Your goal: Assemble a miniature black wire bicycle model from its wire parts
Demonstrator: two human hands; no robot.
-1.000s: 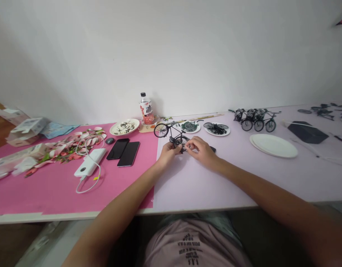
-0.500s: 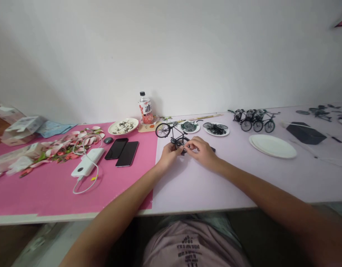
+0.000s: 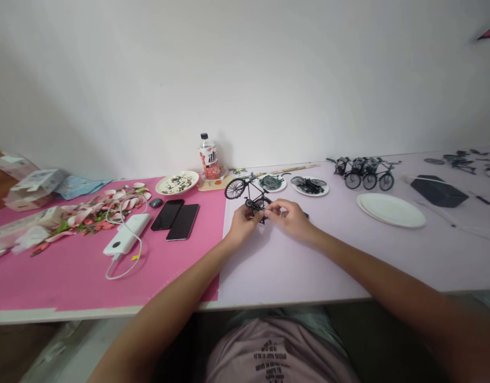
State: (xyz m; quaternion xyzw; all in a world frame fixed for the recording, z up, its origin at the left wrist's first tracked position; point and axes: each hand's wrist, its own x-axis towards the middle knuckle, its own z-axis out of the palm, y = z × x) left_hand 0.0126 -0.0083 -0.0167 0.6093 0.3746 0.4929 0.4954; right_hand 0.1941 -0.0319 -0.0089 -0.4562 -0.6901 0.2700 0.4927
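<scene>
A small black model bicycle (image 3: pixel 250 192) is held tilted above the lilac half of the table, its front wheel up at the left. My left hand (image 3: pixel 243 222) is closed on its rear part from the left. From the right, my right hand (image 3: pixel 288 215) has thumb and finger pinched at the rear wheel, close to the hub. Whether a tiny part sits in that pinch is too small to tell. Behind the hands are a plate of dark green parts (image 3: pixel 272 182) and a plate of black parts (image 3: pixel 309 185).
Several model bicycles (image 3: pixel 364 174) stand at the right, near stacked white plates (image 3: pixel 392 210) and a dark angular box (image 3: pixel 439 191). On the pink side lie two phones (image 3: pixel 182 222), a power bank (image 3: pixel 127 234) with a cable, a plate of small pieces (image 3: pixel 176 190), and a bottle (image 3: pixel 210 158).
The bicycle and both hands stay almost where they were, with only slight finger movement at the rear wheel. The whole view has shifted a little.
</scene>
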